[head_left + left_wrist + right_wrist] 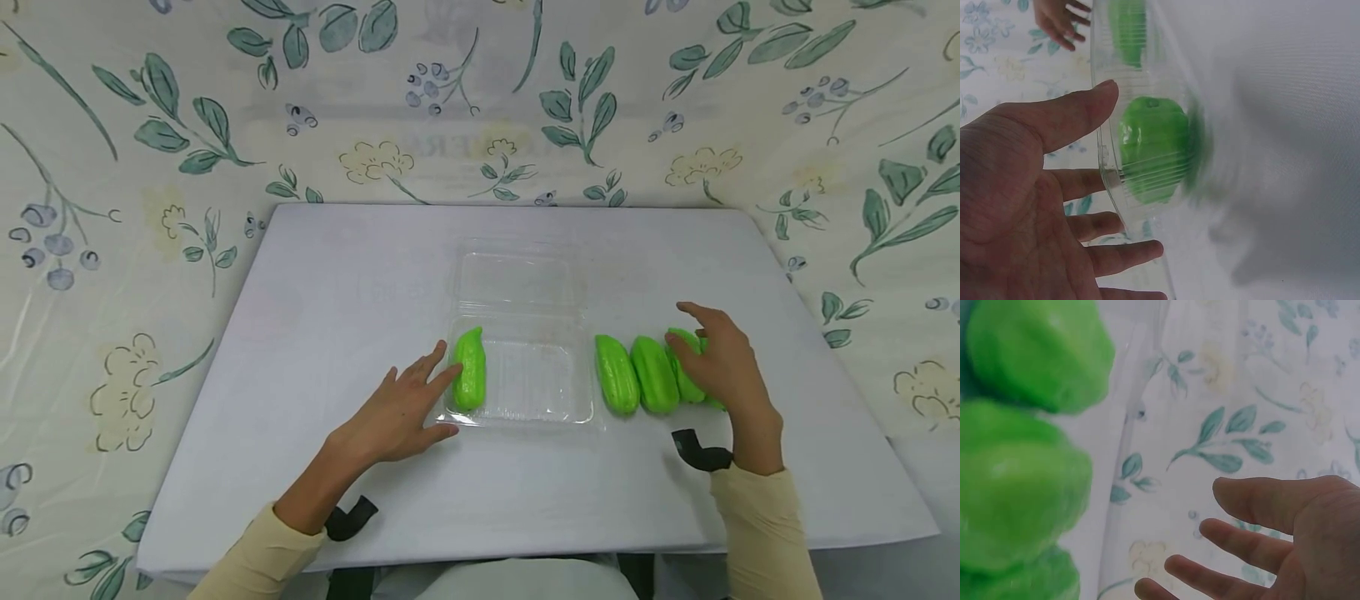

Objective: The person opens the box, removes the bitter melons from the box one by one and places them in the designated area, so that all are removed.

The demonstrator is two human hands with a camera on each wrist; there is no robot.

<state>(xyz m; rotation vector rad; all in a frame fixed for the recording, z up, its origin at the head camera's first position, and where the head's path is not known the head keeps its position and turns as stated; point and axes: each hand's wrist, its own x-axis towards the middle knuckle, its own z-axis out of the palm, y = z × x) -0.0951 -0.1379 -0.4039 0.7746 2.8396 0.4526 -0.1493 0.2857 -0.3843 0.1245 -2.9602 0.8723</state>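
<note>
A clear plastic clamshell box (525, 417) lies with its lid (517, 279) folded back. One glossy green ribbed pepper-like piece (469, 371) stands lengthwise along the box's left side. My left hand (401, 408) is spread at the box's left edge, thumb and index finger right at the rim in the left wrist view. To the right of the box, several matching green pieces (617, 375) lie in a row. Over the right end of that row hangs my right hand (723, 358), fingers loosely bent and apart, partly hiding the pieces beneath. Nothing shows between its fingers (1247, 540).
The white table (337, 275) has its far edge against a floral-printed cloth (480, 108), which also drapes down both sides. Black curved straps (352, 518) sit by both wrists. The person's lap (517, 579) is at the near edge.
</note>
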